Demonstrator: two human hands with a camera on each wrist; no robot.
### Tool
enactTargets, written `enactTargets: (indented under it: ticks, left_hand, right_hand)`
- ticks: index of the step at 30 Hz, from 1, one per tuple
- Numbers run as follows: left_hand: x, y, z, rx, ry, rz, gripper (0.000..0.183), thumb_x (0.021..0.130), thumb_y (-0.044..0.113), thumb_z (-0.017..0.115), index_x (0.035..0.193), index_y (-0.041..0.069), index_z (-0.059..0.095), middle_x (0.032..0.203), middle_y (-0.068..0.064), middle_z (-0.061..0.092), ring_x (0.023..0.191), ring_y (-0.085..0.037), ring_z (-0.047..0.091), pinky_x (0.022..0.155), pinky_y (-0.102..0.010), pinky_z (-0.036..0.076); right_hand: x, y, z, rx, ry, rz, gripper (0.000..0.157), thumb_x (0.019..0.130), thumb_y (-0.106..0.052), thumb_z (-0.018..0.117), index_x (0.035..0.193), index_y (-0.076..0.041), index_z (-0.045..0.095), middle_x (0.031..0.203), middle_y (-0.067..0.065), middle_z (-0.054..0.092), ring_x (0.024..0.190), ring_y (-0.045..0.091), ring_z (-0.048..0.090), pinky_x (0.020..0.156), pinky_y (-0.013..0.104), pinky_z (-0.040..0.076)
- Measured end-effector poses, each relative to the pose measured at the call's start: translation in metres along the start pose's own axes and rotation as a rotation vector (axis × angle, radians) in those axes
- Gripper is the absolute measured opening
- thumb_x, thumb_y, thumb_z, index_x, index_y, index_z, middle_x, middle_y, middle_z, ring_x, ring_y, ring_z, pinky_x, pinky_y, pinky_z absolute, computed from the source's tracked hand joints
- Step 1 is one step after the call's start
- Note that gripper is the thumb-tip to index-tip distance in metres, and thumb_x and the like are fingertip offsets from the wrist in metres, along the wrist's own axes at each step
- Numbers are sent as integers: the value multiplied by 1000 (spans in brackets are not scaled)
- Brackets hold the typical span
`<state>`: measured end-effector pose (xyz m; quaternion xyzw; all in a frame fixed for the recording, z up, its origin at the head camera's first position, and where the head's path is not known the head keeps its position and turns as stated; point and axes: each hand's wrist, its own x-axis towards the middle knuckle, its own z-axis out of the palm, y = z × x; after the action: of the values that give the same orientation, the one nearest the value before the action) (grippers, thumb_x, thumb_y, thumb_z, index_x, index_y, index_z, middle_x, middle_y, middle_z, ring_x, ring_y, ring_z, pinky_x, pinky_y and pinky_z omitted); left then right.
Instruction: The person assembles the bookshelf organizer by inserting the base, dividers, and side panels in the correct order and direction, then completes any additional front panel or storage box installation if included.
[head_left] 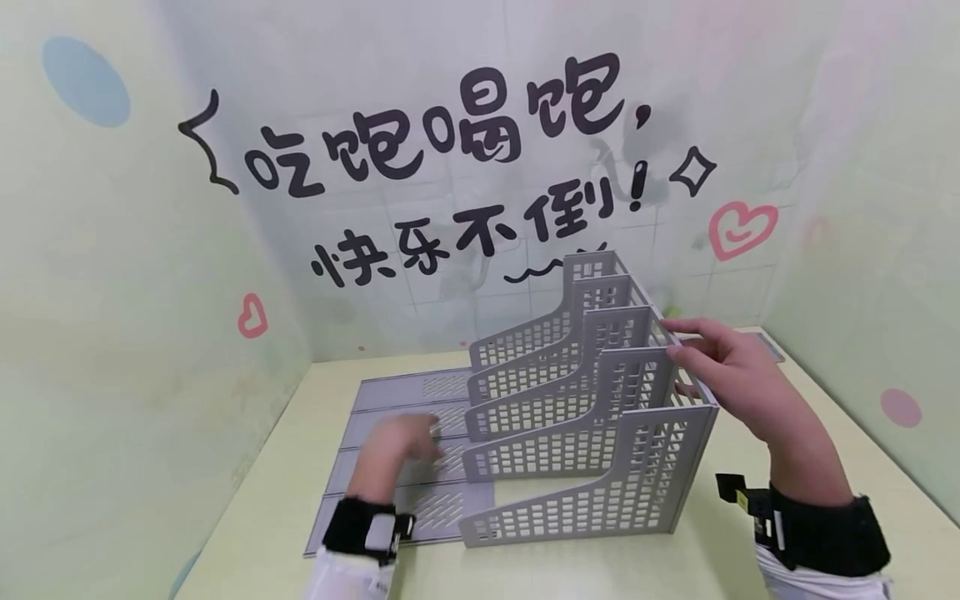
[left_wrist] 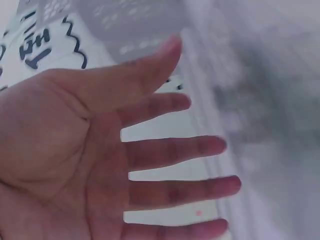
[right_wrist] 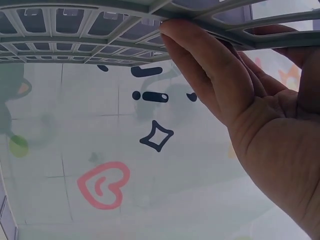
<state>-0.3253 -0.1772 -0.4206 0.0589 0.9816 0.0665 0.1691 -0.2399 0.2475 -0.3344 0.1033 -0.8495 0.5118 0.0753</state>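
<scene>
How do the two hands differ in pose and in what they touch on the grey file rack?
The left hand lies low over the file rack's flat base, fingers straight and spread, blurred; the right hand is raised at the rack's tall back edge. The left hand grips nothing; the right hand's fingers rest against the top of the back grid. Both wear black wrist straps.

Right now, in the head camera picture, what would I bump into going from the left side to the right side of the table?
Left hand over the flat grey base panel → the grey file rack's upright dividers → right hand on the rack's back edge → a small flat grey piece by the right wall.
</scene>
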Motion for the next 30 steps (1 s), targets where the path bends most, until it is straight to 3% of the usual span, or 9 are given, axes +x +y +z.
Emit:
enactTargets:
  ticks: [3,5,8,11,16,19,22,25,30]
  left_hand:
    - [35,5,-23,-17,48,30,56,98,25,75,148,4,59,149,-19,64,137,-41,61,114,-58,50]
    - [66,6,-27,-54,121,59,51,101,23,71,146,3,60,148,-19,64,136,-40,61,113,-57,51]
    - [109,5,-16,-141,211,107,47,104,21,66,146,2,60,150,-22,62,138,-40,60,114,-55,51]
    - [137,2,0,-199,272,128,42,104,21,66,142,3,65,147,-22,64,137,-41,60,114,-58,50]
    - [153,3,11,-258,349,127,24,103,25,70,122,13,78,131,-13,76,122,-38,69,106,-70,48]
    - [158,5,11,-278,360,119,17,105,26,68,109,15,80,114,-10,79,100,-31,72,88,-59,55]
    - [162,8,10,-291,372,89,16,106,25,66,103,14,78,107,-9,78,87,-26,67,72,-47,51]
    - [163,12,6,-289,376,66,14,105,22,67,104,12,76,109,-11,77,88,-27,67,72,-45,52]
    - [162,23,-2,-291,328,11,15,104,23,69,102,10,75,111,-13,77,96,-29,68,83,-58,54]
  right_hand:
    - [0,0,-2,2,-4,6,52,109,-22,61,156,-1,50,108,-8,77,91,2,73,78,28,66]
    - [0,1,-3,12,-5,12,52,109,-22,61,156,-2,49,108,-9,77,91,2,73,78,27,66]
    - [0,2,-2,32,-11,27,52,110,-21,61,157,-3,49,112,-5,77,93,2,73,79,26,66]
    - [0,3,0,48,-19,32,52,110,-20,61,157,-3,48,118,5,76,95,1,72,81,26,65]
    - [0,2,3,56,-22,26,52,110,-18,60,158,-3,47,122,13,75,96,1,71,82,27,65]
    - [0,1,4,61,-23,21,51,110,-18,60,157,-3,48,121,12,76,96,1,72,82,27,65]
    - [0,1,5,66,-29,21,51,110,-18,60,157,-3,48,119,11,76,96,2,71,82,27,65]
    - [0,1,5,70,-30,24,52,109,-19,61,157,-2,47,118,11,76,96,2,71,82,28,65]
    - [0,1,3,64,-24,23,52,109,-19,61,157,-2,47,121,15,75,96,2,71,82,27,65]
